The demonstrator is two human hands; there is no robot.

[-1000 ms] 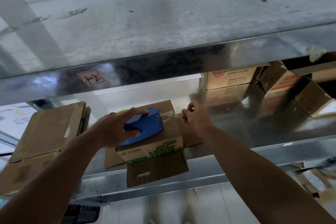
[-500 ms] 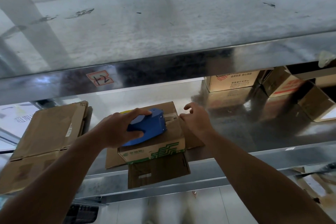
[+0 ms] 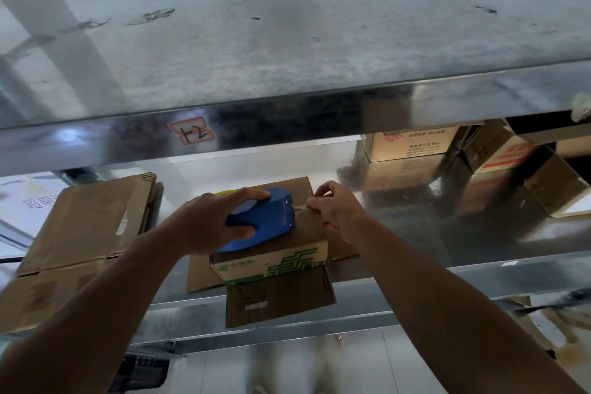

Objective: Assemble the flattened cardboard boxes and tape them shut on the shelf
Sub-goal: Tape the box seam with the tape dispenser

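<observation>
The sticker (image 3: 192, 134) overhead reads "12" (red border). My left hand (image 3: 208, 224) grips the blue tape dispenser (image 3: 268, 217) atop the green-printed box (image 3: 281, 262) at the shelf (image 3: 415, 275)'s front edge; my right hand (image 3: 339, 211) pinches the box's top edge. Flattened cardboard (image 3: 86, 221) lies left.

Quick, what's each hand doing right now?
Left hand: holding the blue tape dispenser on the box.
Right hand: fingers curled, gripping the box's right end.

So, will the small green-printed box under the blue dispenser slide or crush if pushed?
Probably light: the box is small cardboard. It sits on a flat sheet over the glossy shelf, so both may slide. Closed flaps likely resist crushing.
</observation>
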